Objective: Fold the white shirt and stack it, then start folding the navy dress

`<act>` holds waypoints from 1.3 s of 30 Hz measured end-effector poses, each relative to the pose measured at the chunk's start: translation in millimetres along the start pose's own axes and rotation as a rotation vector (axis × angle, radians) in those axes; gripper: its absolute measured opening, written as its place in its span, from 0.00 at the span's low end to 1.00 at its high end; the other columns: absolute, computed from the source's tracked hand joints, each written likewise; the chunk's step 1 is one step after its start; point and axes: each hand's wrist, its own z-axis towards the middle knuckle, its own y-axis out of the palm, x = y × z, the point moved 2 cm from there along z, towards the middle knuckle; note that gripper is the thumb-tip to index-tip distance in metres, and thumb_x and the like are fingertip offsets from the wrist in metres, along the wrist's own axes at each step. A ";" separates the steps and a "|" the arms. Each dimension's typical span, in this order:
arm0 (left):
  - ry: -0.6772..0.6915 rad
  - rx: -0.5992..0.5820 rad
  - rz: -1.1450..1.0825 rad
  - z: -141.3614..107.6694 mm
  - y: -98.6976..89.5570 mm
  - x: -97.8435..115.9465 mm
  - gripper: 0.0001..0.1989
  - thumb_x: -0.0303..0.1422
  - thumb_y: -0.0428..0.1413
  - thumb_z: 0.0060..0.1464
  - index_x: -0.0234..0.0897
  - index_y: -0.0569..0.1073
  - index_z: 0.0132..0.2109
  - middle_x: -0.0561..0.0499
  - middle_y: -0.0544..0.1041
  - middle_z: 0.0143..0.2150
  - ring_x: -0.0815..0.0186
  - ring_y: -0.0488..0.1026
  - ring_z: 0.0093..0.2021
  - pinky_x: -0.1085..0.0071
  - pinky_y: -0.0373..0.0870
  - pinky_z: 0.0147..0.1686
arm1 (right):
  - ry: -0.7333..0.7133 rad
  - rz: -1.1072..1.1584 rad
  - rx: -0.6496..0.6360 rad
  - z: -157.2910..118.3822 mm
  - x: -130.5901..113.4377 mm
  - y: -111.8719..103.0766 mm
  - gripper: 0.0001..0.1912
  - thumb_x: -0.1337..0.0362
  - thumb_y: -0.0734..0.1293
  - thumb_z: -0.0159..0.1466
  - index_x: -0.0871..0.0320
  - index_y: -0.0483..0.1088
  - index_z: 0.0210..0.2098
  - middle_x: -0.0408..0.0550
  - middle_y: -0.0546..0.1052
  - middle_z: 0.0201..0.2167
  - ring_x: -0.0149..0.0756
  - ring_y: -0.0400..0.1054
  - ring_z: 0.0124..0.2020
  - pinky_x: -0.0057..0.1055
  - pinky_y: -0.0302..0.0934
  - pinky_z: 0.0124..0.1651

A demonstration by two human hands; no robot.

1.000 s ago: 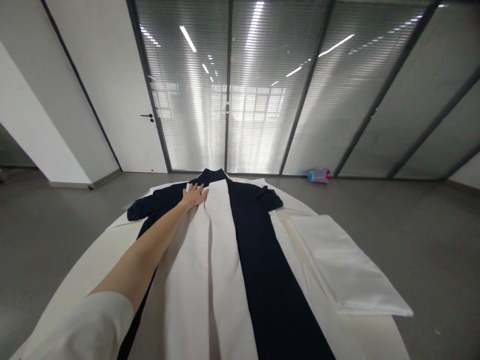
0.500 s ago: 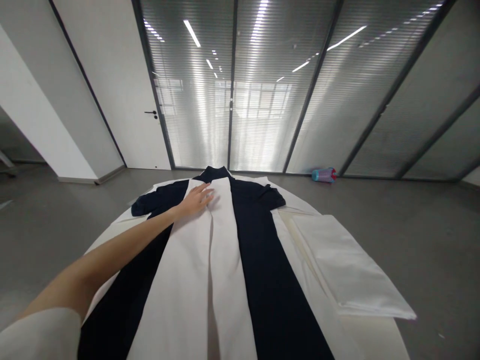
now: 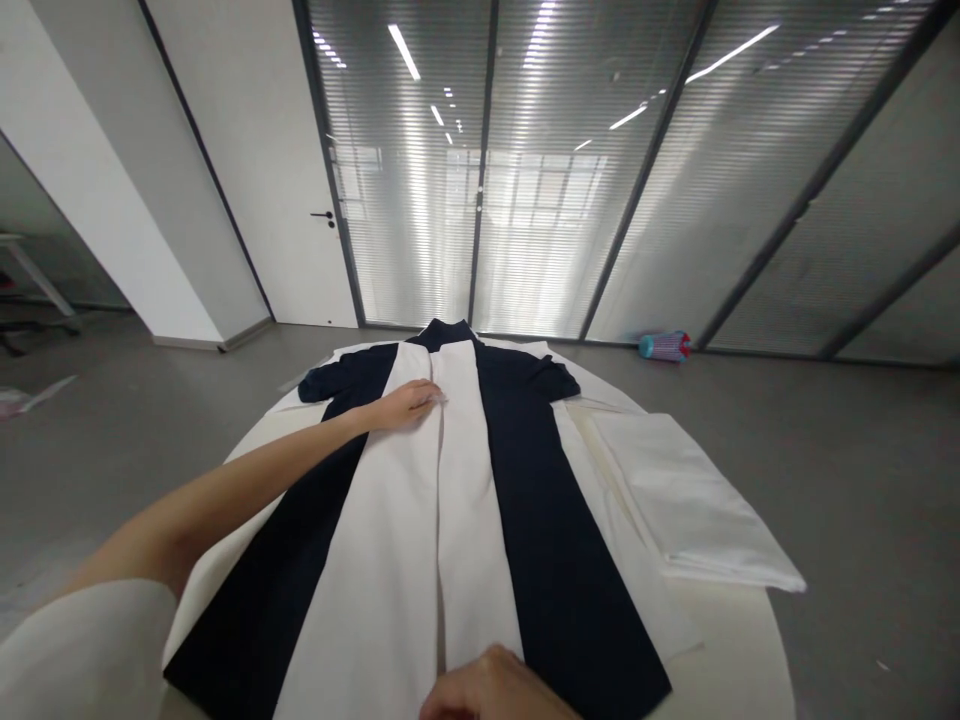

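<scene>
A navy short-sleeved garment (image 3: 577, 560) lies flat, its collar at the far end. Two white panels (image 3: 405, 490) run down its middle, meeting at a lengthwise gap. My left hand (image 3: 411, 403) reaches over the upper part; its fingers are closed in a pinch on the edge of the white panel beside the gap. At the bottom of the view is my right hand (image 3: 491, 690), its fingers curled against the lower part of the white panel. Its fingertips are partly hidden, cut off by the frame.
The garment covers much of a round pale table (image 3: 739, 620). A folded white cloth (image 3: 694, 505) lies on the right side, slightly over the table edge. Beyond are grey floor, a glass partition with blinds, a white door (image 3: 255, 180) and a blue-and-red item (image 3: 666, 346).
My right hand has come into view at the bottom. The left hand has gone from fingers spread flat to a pinch on the panel edge. The gap between the panels has narrowed.
</scene>
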 end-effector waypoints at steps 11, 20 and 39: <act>-0.119 0.084 0.043 -9.6 0.0 28.7 0.19 0.39 0.56 0.64 0.35 0.70 0.58 0.43 0.72 0.56 0.57 0.73 0.52 0.54 0.74 0.50 | -0.032 0.087 -0.008 -8.0 -10.7 -1.7 0.09 0.65 0.70 0.58 0.60 0.83 0.36 0.45 0.80 0.27 0.27 0.69 0.27 0.19 0.56 0.28; 0.010 -0.169 0.167 -92.2 39.6 109.6 0.29 0.45 0.43 0.69 0.36 0.57 0.70 0.39 0.57 0.72 0.50 0.51 0.72 0.50 0.50 0.69 | -0.113 0.025 -0.084 -4.2 -1.3 -3.4 0.13 0.63 0.74 0.57 0.60 0.82 0.41 0.46 0.80 0.26 0.31 0.73 0.28 0.21 0.63 0.35; 0.381 -0.304 -0.019 -198.1 31.7 217.1 0.47 0.56 0.54 0.58 0.38 0.45 0.74 0.35 0.49 0.74 0.42 0.46 0.73 0.44 0.40 0.70 | -0.291 -0.958 0.506 22.3 0.1 -33.9 0.31 0.50 0.55 0.74 0.58 0.53 0.71 0.59 0.45 0.73 0.52 0.35 0.74 0.56 0.38 0.71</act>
